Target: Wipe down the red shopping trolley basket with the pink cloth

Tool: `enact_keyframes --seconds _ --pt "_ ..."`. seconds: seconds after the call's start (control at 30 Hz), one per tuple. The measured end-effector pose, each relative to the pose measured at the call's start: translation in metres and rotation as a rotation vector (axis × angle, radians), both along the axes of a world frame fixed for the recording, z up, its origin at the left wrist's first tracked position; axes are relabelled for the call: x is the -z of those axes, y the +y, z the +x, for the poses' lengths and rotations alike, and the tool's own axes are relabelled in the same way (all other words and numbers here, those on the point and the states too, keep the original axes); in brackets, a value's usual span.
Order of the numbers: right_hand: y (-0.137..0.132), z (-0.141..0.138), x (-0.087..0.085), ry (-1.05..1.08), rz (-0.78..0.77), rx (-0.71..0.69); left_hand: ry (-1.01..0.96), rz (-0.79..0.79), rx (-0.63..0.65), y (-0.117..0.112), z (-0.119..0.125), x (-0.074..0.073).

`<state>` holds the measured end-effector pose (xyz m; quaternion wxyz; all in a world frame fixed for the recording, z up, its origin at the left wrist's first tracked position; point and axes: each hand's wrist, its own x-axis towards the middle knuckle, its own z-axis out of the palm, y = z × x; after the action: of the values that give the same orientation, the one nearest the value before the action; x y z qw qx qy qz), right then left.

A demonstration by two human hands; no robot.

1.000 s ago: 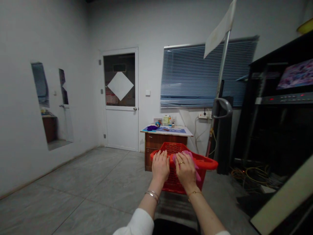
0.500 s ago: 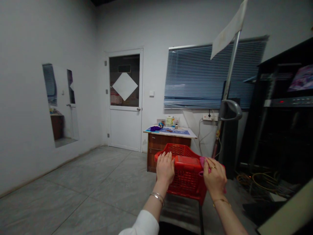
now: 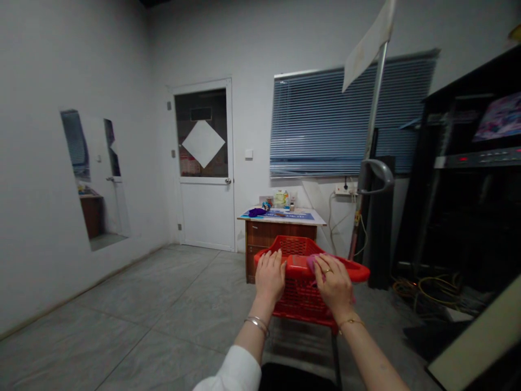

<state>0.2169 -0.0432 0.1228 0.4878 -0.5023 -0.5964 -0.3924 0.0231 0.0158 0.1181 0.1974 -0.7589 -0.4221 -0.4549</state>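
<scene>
A red plastic shopping cart (image 3: 299, 301) stands in front of me, its grid basket facing me. My left hand (image 3: 270, 276) is closed over the left part of the cart's handle (image 3: 298, 266), a silver bangle on the wrist. Bunched under the fingers of my right hand (image 3: 336, 282) is a pink cloth (image 3: 311, 263), pressed on the handle right of the middle. This hand is closed round the cloth, and part of the cloth is hidden beneath it. The handle's right end shows bare beyond my right hand.
Behind the cart, a brown cabinet (image 3: 280, 233) carries a purple cloth (image 3: 257, 212) and several bottles. A metal pole (image 3: 376, 103) rises beside a black rack (image 3: 431, 163) at right. Loose cables (image 3: 435, 288) lie on the floor there. A white door (image 3: 207, 214) is at the back.
My right hand has slid left along the handle with the pink cloth, baring the handle's right end. My left hand keeps its place on the handle. The view has shifted slightly.
</scene>
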Motion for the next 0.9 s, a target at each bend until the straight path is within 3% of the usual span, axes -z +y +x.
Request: enact_keyframes --seconds 0.1,0.2,0.3,0.47,0.57,0.63,0.73,0.9 --pt "-0.008 0.04 0.007 0.091 0.06 0.104 -0.018 -0.006 -0.005 -0.001 0.003 0.0" --pt "-0.01 0.053 0.012 0.151 0.114 0.146 -0.053 -0.025 -0.005 -0.002 0.008 0.0" --pt "-0.005 0.028 0.012 0.192 0.145 0.143 -0.067 -0.042 0.004 -0.005 0.011 -0.001" --pt "0.008 -0.048 0.002 0.028 0.077 0.013 -0.047 -0.041 0.004 -0.005 0.01 -0.003" --pt "0.009 -0.067 -0.003 -0.041 0.039 -0.037 -0.025 -0.029 0.0 -0.004 0.004 -0.002" --pt "0.006 -0.057 -0.004 -0.068 0.019 -0.063 -0.005 -0.028 0.001 -0.002 0.0 -0.001" --pt "-0.001 -0.02 -0.001 -0.066 0.035 -0.065 0.01 -0.034 -0.002 0.0 -0.003 0.0" --pt "-0.013 0.039 0.004 0.114 0.102 0.098 -0.014 -0.052 0.019 -0.001 0.001 0.001"
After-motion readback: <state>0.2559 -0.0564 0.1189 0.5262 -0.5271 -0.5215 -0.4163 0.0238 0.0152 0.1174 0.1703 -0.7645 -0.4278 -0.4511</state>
